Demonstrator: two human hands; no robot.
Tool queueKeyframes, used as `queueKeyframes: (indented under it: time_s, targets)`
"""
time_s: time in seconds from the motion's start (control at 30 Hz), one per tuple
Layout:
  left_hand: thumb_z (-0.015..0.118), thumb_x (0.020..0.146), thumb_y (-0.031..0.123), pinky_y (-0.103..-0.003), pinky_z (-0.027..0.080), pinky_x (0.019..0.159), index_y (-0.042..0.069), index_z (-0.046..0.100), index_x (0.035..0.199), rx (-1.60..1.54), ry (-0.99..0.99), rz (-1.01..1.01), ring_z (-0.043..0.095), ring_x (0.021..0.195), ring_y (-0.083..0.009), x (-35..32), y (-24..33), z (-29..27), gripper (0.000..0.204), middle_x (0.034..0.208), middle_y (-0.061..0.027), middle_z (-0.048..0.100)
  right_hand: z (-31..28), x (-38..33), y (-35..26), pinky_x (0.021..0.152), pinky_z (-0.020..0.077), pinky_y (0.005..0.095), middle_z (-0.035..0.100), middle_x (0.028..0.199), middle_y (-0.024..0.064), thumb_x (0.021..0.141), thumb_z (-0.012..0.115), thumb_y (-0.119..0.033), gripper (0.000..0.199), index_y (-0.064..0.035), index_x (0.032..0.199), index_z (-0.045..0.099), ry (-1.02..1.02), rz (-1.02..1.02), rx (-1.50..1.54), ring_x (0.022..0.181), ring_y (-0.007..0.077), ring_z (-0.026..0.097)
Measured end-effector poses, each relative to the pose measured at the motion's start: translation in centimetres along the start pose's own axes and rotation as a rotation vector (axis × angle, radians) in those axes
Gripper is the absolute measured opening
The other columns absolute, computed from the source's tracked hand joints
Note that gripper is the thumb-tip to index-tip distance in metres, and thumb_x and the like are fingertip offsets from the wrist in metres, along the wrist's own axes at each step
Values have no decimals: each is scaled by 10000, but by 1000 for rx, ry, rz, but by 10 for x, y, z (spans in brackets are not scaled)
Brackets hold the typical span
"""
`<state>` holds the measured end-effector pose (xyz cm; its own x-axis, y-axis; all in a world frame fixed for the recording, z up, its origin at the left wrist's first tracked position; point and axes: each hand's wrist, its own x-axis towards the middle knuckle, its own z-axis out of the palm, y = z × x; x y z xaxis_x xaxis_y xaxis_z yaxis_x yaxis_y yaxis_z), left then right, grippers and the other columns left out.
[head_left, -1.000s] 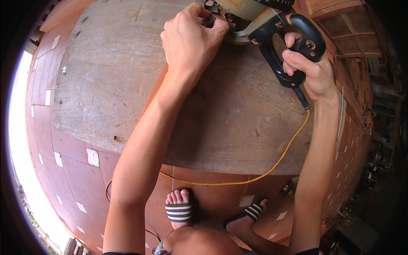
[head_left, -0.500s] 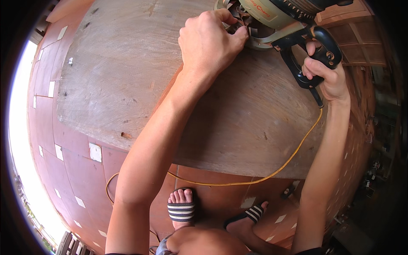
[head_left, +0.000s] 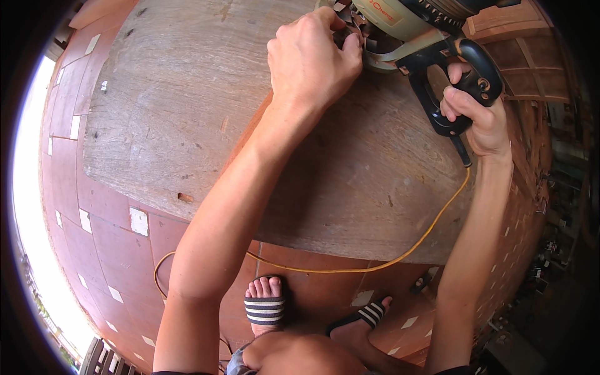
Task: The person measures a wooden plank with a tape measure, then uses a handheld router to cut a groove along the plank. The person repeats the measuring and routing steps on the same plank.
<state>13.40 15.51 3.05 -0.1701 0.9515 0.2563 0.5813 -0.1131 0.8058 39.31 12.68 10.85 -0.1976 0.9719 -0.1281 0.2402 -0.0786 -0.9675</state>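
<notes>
Head view: the power tool (head_left: 419, 25) is sitting at the 1 o'clock edge of the frame, resting on the worn wooden table (head_left: 187, 106). The right hand (head_left: 478, 119) is gripping the tool's black rear handle (head_left: 465, 81), fingers wrapped fully round it. The left hand (head_left: 312, 59) is pressing against the front of the tool, fingers curled tight at its metal guard. A yellow cord (head_left: 375, 265) is trailing from the handle toward 6 o'clock, down across the table edge above the tiled floor (head_left: 94, 212)
</notes>
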Motion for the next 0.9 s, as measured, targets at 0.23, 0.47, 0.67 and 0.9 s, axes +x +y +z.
queueKeyframes:
  time_s: [0.23,0.47,0.67,0.9]
  targets:
    - [775,836,436,-444,581,834,38,780,1039,1,21,-17,759,833,-372,1,1,-1,446,816,-198,758,22,-5,-8,642,482,281,626,908,3,872,738,-39,218,-41,1077,664,51,-18,33,652,98,573]
    - [789,829,458,-433,582,829,11,770,1048,5,33,-47,766,837,-359,1,4,0,498,843,-215,762,26,-9,-7,694,493,316,599,984,0,892,733,-69,251,-34,1117,629,49,8,-10,659,108,583]
    - [825,803,471,-403,593,756,22,794,1010,-18,12,-8,764,752,-310,3,-4,-3,496,774,-177,759,23,-7,-8,697,494,316,593,1009,0,894,727,-70,248,-37,1118,625,24,-8,-19,669,115,584]
    - [876,784,445,-370,593,683,99,843,987,3,-63,44,744,652,-233,-3,-3,-1,403,711,-105,759,-40,9,0,725,476,343,562,1046,0,887,721,-84,283,-61,1131,580,-106,9,-83,671,133,551]
